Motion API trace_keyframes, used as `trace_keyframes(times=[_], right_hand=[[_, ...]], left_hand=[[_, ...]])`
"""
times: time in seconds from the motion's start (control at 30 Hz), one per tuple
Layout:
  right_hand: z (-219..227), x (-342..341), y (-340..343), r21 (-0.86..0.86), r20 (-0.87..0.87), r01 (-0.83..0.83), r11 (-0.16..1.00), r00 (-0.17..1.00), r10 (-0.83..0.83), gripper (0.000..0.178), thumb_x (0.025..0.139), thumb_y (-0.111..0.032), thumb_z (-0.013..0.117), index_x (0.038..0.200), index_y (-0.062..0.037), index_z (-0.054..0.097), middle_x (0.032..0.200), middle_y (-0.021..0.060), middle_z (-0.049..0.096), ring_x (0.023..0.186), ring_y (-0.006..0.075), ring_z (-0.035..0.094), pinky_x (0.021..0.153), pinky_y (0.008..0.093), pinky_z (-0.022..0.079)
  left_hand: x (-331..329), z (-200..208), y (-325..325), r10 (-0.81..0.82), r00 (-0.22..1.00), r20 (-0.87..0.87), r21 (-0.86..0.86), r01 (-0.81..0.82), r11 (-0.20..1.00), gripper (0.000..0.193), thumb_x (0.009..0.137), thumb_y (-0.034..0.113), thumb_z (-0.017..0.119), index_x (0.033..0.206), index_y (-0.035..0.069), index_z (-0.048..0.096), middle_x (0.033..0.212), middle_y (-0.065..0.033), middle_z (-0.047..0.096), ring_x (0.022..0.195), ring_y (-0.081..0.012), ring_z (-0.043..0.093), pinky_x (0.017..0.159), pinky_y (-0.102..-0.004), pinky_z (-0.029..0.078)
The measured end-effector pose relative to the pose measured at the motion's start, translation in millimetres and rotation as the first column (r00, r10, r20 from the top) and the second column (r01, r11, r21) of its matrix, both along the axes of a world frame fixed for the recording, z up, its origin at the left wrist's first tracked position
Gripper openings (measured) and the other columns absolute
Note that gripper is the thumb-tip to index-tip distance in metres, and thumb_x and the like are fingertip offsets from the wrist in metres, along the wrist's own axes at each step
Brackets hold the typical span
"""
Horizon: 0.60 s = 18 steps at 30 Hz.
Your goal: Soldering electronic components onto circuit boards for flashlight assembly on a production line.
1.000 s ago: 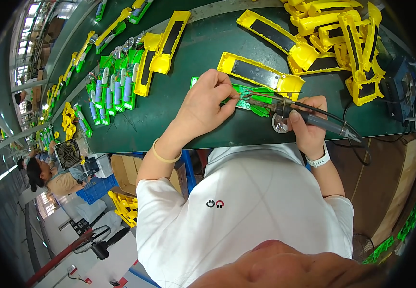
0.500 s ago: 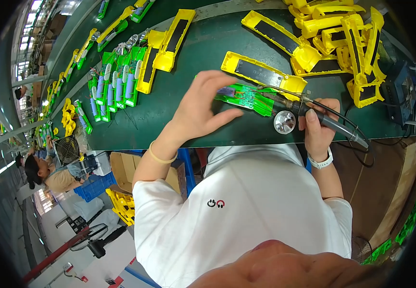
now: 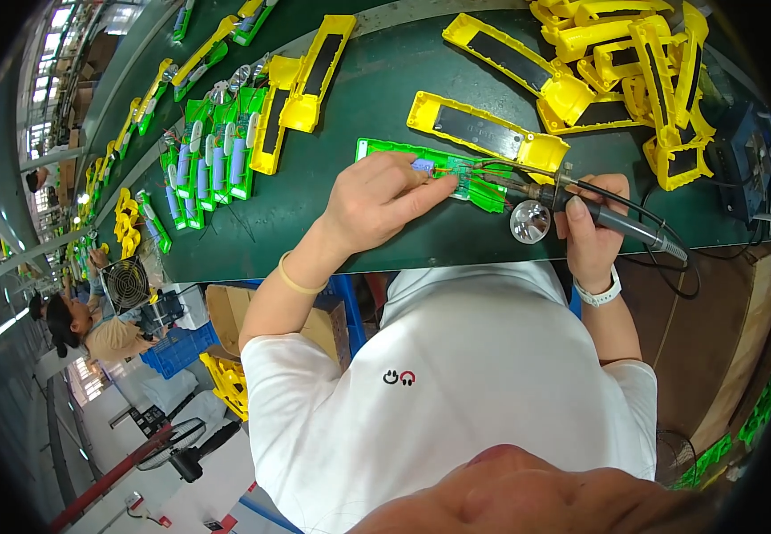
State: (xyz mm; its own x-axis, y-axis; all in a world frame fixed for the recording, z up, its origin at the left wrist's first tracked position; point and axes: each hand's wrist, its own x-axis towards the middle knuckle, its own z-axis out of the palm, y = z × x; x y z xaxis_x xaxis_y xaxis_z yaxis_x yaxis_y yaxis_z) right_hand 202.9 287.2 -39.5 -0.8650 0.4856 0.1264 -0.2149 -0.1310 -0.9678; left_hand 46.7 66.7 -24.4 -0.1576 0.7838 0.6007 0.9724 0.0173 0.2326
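On the green work surface in front of me lies an open green flashlight housing [image 3: 488, 198] with a purple battery cell [image 3: 422, 165] and a small circuit board [image 3: 464, 183] in it. My left hand [image 3: 375, 203] is closed over the housing, thumb and forefinger brought together beside the board; whatever they pinch is too small to make out. My right hand [image 3: 593, 233] grips a dark soldering iron [image 3: 624, 224], its tip pointing left at the board. A round silver reflector [image 3: 530, 222] lies between the housing and my right hand. Just beyond sits a yellow housing shell [image 3: 479, 129].
Yellow shells [image 3: 661, 89] are piled at the far right, near a dark blue box-shaped unit [image 3: 741, 160]. Several green housings with batteries [image 3: 216, 165] stand in a group at left, beside more yellow shells [image 3: 314, 76]. The iron's cable [image 3: 692, 267] loops over the table edge.
My left hand has come down from above the housing and its spread fingers have closed beside the board. The soldering iron stays close to the board in my right hand.
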Motion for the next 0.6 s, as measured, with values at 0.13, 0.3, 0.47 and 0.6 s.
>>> trace_keyframes(times=[0.13, 0.3, 0.47, 0.6], right_hand=[[-2, 1, 2, 0.012, 0.006, -0.038, 0.999, 0.999, 0.038, 0.026, 0.084, -0.010, 0.062, 0.095, -0.0049, 0.039, 0.080, 0.0047, 0.051, 0.059, 0.0060, 0.047, 0.052, 0.0195, 0.040], [-11, 2, 6, 0.128, -0.002, -0.062, 0.990, 0.998, 0.063, 0.026, 0.083, -0.009, 0.063, 0.094, -0.0043, 0.040, 0.080, 0.0044, 0.052, 0.064, 0.0060, 0.047, 0.058, 0.0201, 0.040], [-5, 1, 0, 0.023, -0.014, -0.137, 0.990, 0.990, 0.137, 0.026, 0.082, -0.006, 0.064, 0.093, -0.0037, 0.040, 0.079, 0.0044, 0.053, 0.066, 0.0063, 0.048, 0.060, 0.0210, 0.040], [-10, 1, 0, 0.139, 0.007, -0.134, 0.981, 0.991, 0.134, 0.026, 0.082, -0.005, 0.064, 0.092, -0.0032, 0.040, 0.079, 0.0044, 0.054, 0.066, 0.0059, 0.048, 0.059, 0.0205, 0.041]], left_hand=[[0, 10, 1, 0.020, 0.995, -0.103, -0.073, -0.027, 0.997, 0.024, 0.067, 0.005, 0.065, 0.091, 0.007, 0.064, 0.076, -0.0027, 0.055, 0.069, -0.0187, 0.056, 0.058, -0.0286, 0.048], [3, 13, 1, 0.025, 0.989, -0.149, -0.142, -0.046, 0.989, 0.026, 0.067, 0.006, 0.064, 0.093, 0.006, 0.063, 0.079, -0.0040, 0.056, 0.069, -0.0186, 0.056, 0.057, -0.0280, 0.047], [2, 15, 1, 0.015, 0.986, -0.164, -0.182, -0.046, 0.982, 0.028, 0.067, 0.006, 0.065, 0.095, 0.005, 0.062, 0.081, -0.0042, 0.056, 0.069, -0.0181, 0.056, 0.058, -0.0279, 0.049], [2, 17, 0, 0.003, 0.985, -0.174, -0.194, -0.037, 0.980, 0.028, 0.068, 0.005, 0.064, 0.095, 0.005, 0.062, 0.081, -0.0043, 0.056, 0.069, -0.0180, 0.057, 0.059, -0.0275, 0.050]])
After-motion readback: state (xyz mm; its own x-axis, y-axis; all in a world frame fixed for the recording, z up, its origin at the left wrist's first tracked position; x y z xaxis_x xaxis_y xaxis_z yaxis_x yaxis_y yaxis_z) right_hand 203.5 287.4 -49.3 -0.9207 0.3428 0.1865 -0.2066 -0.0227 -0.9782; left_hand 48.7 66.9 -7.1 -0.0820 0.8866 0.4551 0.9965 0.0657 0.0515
